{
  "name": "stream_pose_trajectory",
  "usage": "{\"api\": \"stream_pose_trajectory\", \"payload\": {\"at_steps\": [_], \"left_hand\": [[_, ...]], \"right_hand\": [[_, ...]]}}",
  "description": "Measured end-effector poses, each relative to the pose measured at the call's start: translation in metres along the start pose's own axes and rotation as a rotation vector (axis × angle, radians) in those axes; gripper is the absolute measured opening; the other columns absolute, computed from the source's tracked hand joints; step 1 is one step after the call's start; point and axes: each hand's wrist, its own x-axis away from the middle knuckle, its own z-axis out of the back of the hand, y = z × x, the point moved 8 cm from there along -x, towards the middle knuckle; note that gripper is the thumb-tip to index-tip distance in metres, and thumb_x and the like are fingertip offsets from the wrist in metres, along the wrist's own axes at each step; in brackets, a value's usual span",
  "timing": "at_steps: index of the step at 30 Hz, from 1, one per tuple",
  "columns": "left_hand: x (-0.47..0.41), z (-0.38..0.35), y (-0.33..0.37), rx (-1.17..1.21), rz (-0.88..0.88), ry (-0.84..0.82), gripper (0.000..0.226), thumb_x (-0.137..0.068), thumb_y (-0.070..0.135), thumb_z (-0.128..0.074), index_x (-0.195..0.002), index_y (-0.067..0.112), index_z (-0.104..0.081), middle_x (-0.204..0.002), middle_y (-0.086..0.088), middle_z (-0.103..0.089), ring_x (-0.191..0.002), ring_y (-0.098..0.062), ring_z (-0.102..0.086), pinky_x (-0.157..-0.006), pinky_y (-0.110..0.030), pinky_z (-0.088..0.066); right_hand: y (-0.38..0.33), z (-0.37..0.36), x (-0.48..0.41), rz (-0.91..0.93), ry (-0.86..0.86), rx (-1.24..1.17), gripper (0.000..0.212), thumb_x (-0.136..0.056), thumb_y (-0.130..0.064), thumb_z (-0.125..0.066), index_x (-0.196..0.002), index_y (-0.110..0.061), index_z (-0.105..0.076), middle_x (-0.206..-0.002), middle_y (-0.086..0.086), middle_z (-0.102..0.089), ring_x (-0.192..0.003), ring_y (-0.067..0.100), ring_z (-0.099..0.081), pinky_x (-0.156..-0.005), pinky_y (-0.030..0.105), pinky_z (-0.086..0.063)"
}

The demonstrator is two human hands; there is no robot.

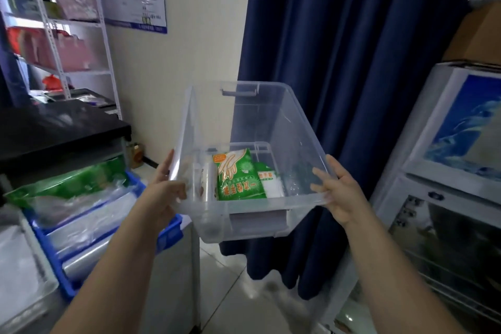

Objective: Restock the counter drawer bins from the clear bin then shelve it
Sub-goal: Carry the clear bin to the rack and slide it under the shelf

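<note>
I hold the clear bin in the air in front of me, tilted toward me. My left hand grips its near left rim with the fingers curled over the edge. My right hand grips the near right rim. Inside the bin lie two green and white packs of disposable gloves and a clear roll. At the lower left the counter drawer stands open with blue bins holding green packs and clear plastic rolls.
A white wire shelf unit with pink bags stands at the back left. A dark blue curtain hangs behind the bin. A white glass-front cabinet is at the right, with a cardboard box above. Tiled floor lies below.
</note>
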Motion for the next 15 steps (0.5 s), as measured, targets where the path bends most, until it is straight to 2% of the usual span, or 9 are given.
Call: {"api": "stream_pose_trajectory", "payload": {"at_steps": [3, 6, 8, 10, 12, 15], "left_hand": [[-0.067, -0.001, 0.001, -0.009, 0.021, 0.008, 0.097, -0.07, -0.025, -0.031, -0.136, 0.045, -0.043, -0.123, -0.01, -0.055, -0.091, -0.032, -0.055, -0.064, -0.035, -0.041], [-0.126, 0.0, -0.005, -0.016, 0.042, 0.016, 0.098, -0.068, -0.024, -0.032, -0.13, 0.051, -0.047, -0.118, -0.002, -0.055, -0.099, -0.033, -0.057, -0.069, -0.038, -0.045], [-0.166, 0.004, -0.014, -0.019, 0.048, 0.026, 0.099, -0.068, -0.024, -0.033, -0.124, 0.055, -0.049, -0.117, 0.002, -0.055, -0.099, -0.031, -0.06, -0.062, -0.035, -0.049], [-0.205, 0.011, -0.024, -0.004, 0.043, 0.045, 0.1, -0.066, -0.025, -0.034, -0.123, 0.056, -0.05, -0.118, 0.004, -0.056, -0.098, -0.03, -0.063, -0.049, -0.029, -0.051], [-0.242, 0.02, -0.034, -0.005, 0.025, 0.085, 0.102, -0.065, -0.024, -0.035, -0.126, 0.056, -0.048, -0.119, 0.005, -0.057, -0.097, -0.03, -0.065, -0.046, -0.027, -0.051], [-0.291, 0.035, -0.044, 0.012, -0.012, 0.181, 0.103, -0.062, -0.023, -0.039, -0.126, 0.056, -0.049, -0.119, 0.006, -0.059, -0.091, -0.026, -0.07, -0.047, -0.029, -0.053]], "right_hand": [[0.001, -0.018, -0.064, -0.007, -0.009, -0.007, 0.066, -0.089, 0.005, -0.057, -0.138, -0.036, -0.044, -0.132, 0.002, -0.057, -0.111, 0.025, -0.062, -0.08, 0.035, -0.057], [0.01, -0.03, -0.123, -0.02, 0.008, -0.02, 0.066, -0.089, 0.009, -0.053, -0.139, -0.033, -0.044, -0.131, 0.002, -0.056, -0.117, 0.026, -0.058, -0.077, 0.03, -0.055], [0.019, -0.039, -0.167, -0.028, -0.006, -0.004, 0.069, -0.088, 0.014, -0.048, -0.139, -0.032, -0.043, -0.129, 0.003, -0.056, -0.12, 0.025, -0.055, -0.079, 0.029, -0.053], [0.029, -0.053, -0.216, -0.038, -0.04, 0.02, 0.07, -0.088, 0.015, -0.046, -0.14, -0.031, -0.042, -0.129, 0.002, -0.056, -0.122, 0.025, -0.053, -0.091, 0.035, -0.051], [0.039, -0.072, -0.269, -0.051, -0.095, 0.037, 0.067, -0.089, 0.014, -0.048, -0.14, -0.029, -0.043, -0.13, 0.004, -0.058, -0.121, 0.024, -0.054, -0.1, 0.04, -0.046], [0.054, -0.11, -0.347, -0.071, -0.202, 0.071, 0.062, -0.09, 0.01, -0.051, -0.139, -0.027, -0.044, -0.118, 0.002, -0.062, -0.11, 0.023, -0.057, -0.092, 0.037, -0.047]]}}
